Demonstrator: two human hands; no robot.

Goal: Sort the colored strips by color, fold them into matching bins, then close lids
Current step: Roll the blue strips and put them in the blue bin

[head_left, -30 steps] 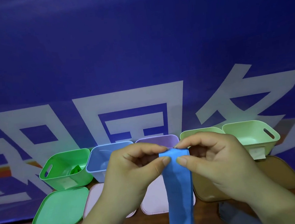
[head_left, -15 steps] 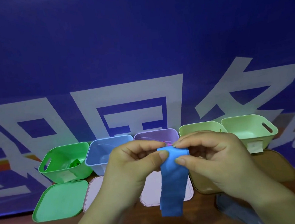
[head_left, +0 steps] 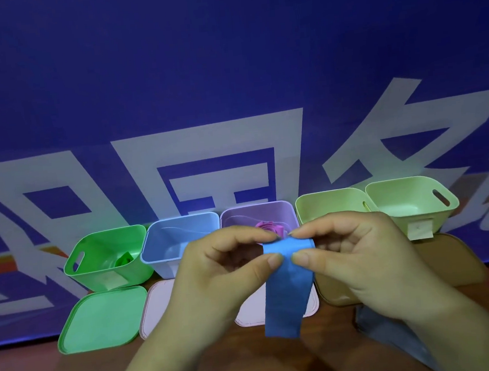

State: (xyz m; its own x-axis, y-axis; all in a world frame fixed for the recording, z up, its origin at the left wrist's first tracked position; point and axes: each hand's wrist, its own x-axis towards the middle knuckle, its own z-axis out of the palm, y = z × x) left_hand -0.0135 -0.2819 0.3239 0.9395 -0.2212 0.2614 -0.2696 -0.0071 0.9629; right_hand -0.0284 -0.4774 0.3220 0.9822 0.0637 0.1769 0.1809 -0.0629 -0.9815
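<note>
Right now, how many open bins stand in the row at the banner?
5, in one row, left to right: green bin, blue bin, purple bin, yellow-green bin, pale green bin at the far right. The middle ones are partly covered; no sixth shows.

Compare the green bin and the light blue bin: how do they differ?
The green bin holds a folded green strip; the light blue bin shows none in its visible part. The green bin shows a handle slot; the light blue bin shows none. Both stand open, lids off.
</note>
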